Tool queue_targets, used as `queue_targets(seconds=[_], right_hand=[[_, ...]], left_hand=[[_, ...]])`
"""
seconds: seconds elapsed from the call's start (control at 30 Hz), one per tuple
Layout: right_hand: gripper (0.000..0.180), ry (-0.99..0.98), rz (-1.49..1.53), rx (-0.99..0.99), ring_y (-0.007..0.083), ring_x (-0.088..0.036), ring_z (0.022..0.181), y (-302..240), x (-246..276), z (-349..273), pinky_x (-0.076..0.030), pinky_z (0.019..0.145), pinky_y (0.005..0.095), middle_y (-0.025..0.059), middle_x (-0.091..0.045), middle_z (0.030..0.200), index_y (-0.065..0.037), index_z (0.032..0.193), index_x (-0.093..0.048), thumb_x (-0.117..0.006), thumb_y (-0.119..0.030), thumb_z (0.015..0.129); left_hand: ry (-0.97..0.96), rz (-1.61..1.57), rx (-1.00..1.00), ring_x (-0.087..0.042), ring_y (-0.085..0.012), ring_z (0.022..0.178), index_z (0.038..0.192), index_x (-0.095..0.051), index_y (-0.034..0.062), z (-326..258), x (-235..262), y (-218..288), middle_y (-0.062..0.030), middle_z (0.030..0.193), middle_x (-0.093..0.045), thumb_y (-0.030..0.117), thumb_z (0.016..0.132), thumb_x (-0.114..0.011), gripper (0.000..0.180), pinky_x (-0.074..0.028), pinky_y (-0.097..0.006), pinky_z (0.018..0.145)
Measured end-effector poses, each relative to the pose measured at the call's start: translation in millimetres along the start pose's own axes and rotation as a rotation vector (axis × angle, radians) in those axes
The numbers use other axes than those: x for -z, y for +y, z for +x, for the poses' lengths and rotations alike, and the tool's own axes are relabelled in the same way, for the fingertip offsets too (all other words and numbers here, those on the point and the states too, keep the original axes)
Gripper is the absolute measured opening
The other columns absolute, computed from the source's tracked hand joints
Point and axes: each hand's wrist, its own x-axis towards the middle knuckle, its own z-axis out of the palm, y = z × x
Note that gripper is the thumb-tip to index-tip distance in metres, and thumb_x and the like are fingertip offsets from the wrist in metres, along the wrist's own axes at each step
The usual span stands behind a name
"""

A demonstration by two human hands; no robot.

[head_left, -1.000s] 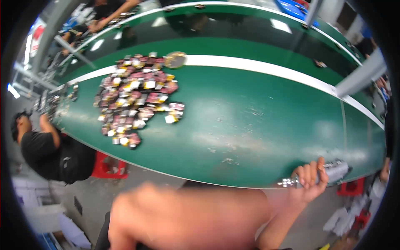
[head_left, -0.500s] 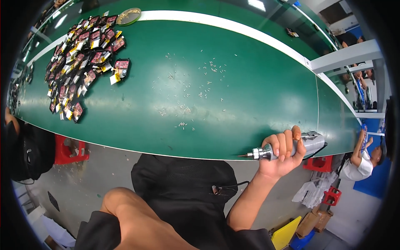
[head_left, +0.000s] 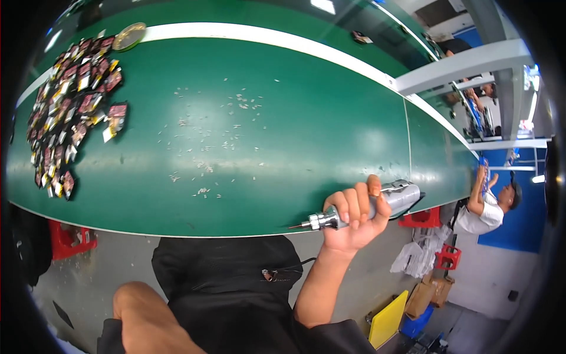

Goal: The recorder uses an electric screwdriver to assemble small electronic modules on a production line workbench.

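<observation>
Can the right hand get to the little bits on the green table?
Probably yes: nothing seems to stand between the right hand and the bits. But it's wrapped around the grey tool, so pinching them up might be tricky.

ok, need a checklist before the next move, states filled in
1. Tool gripped: ok, in the right hand.
2. Bit fitted: ok, protruding from the tool's nose.
3. Tool powered: cannot tell.
4. Left hand in view: not ok, out of frame.
5. Table free of loose bits: not ok, small pale pieces scattered.
6. Bit away from the pile: ok, pile sits far left.
</observation>
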Motion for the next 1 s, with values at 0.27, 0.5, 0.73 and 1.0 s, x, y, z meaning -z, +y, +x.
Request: queue_targets(seconds=[0.27, 0.5, 0.73, 1.0], right_hand=[[0.009, -0.017, 0.049, -0.040, 0.0094, -0.036, 0.041, 15, -8, 2, -0.037, 0.049, 0.0282, -0.0013, -0.037, 0.051, -0.006, 0.092, -0.048, -0.047, -0.015, 0.091], [0.008, -0.024, 0.019, 0.016, 0.0091, -0.034, 0.042, -4, -3, 1, -0.035, 0.049, 0.0282, -0.0013, -0.035, 0.052, -0.005, 0.091, -0.046, -0.048, -0.013, 0.091], [0.008, -0.029, 0.028, -0.012, 0.0086, -0.034, 0.042, 0, -3, 3, -0.035, 0.047, 0.0263, -0.0017, -0.035, 0.051, -0.005, 0.091, -0.044, -0.049, -0.011, 0.091], [0.007, -0.042, 0.041, 0.002, 0.0098, -0.036, 0.042, -2, -3, 2, -0.035, 0.049, 0.0275, -0.0008, -0.036, 0.052, -0.005, 0.093, -0.044, -0.046, -0.012, 0.092]], left_hand=[[0.045, 0.417, 0.269, -0.070, -0.0277, 0.084, 0.089, -0.064, -0.0044, 20, 17, 49, -0.0148, 0.086, -0.072, 0.015, 0.096, -0.057, 0.022, -0.056, -0.034, 0.083], [0.480, 1.803, 0.461, -0.058, -0.0187, 0.055, 0.090, -0.066, -0.0035, -10, 64, 68, -0.0084, 0.069, -0.063, -0.011, 0.083, -0.054, 0.016, -0.046, -0.027, 0.054], [-0.036, 2.330, 0.576, -0.060, -0.0310, 0.086, 0.107, -0.062, -0.0015, 14, 131, 89, -0.0142, 0.097, -0.061, -0.005, 0.078, -0.064, 0.030, -0.049, -0.036, 0.074], [-0.379, 2.471, 0.664, -0.059, -0.0266, 0.083, 0.092, -0.065, -0.0020, 27, 152, 78, -0.0100, 0.089, -0.057, -0.001, 0.077, -0.065, 0.015, -0.051, -0.037, 0.070]])
